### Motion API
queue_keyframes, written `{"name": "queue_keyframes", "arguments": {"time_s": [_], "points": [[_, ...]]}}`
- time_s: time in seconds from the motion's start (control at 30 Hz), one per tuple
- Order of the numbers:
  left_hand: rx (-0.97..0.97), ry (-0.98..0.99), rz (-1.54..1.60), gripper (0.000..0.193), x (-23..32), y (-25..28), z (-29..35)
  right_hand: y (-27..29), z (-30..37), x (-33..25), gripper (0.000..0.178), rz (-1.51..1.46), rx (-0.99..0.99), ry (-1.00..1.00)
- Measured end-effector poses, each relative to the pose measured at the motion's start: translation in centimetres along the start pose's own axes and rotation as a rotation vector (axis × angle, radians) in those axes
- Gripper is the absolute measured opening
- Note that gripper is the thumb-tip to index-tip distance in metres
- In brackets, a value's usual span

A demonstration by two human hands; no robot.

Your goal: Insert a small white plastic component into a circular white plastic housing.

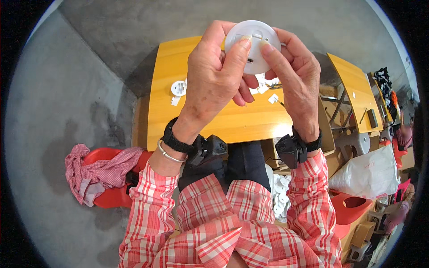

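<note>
A round white plastic housing (256,52) is raised above the table's far part, gripped between both hands. My left hand (212,73) is closed on its left edge, the thumb pressing on the face. On the opposite edge my right hand (298,73) is closed too, its thumb near a small slot. The face has a recessed rectangular outline and a small dark metal-looking part low down. Below, on the yellow table (214,127), lie another round white part (178,88) with compartments, a small white piece (175,101) and loose white bits (273,98) partly behind my hands.
A red seat (107,196) draped with a pink dotted cloth (114,167) stands at left. White round parts (280,196) fill a container by my right thigh. Farther right are a white sack (368,172), a red stool (351,207) and a second yellow table (353,89).
</note>
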State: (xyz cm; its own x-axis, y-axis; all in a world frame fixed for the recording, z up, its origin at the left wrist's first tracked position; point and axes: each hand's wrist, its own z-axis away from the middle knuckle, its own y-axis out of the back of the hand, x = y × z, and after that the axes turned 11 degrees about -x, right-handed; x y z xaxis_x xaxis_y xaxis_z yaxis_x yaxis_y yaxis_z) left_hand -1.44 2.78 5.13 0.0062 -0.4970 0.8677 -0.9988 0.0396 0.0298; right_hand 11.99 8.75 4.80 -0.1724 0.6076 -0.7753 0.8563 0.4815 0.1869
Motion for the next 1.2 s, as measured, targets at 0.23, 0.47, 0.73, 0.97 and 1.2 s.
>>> {"name": "queue_keyframes", "arguments": {"time_s": [0.23,0.47,0.73,0.97,1.2], "points": [[-0.057,-0.078,0.032,0.021,2.4,-0.6,1.0,-0.3,1.0,-3.4,0.029,0.05,-0.014,0.073],[-0.043,-0.162,-0.09,0.026,6.2,-1.3,2.5,-0.3,2.5,-7.4,0.031,0.023,-0.11,0.146],[-0.021,-0.373,-0.158,0.027,9.2,-3.1,5.2,-1.3,4.9,-10.5,0.034,0.191,-0.052,0.395],[-0.084,-0.382,-0.002,0.022,11.0,-4.2,6.9,-1.5,6.8,-12.3,0.035,0.253,-0.007,0.539],[-0.063,-0.442,-0.096,0.017,8.6,-5.5,7.5,-1.6,8.2,-10.3,0.033,0.244,0.061,0.592]]}}
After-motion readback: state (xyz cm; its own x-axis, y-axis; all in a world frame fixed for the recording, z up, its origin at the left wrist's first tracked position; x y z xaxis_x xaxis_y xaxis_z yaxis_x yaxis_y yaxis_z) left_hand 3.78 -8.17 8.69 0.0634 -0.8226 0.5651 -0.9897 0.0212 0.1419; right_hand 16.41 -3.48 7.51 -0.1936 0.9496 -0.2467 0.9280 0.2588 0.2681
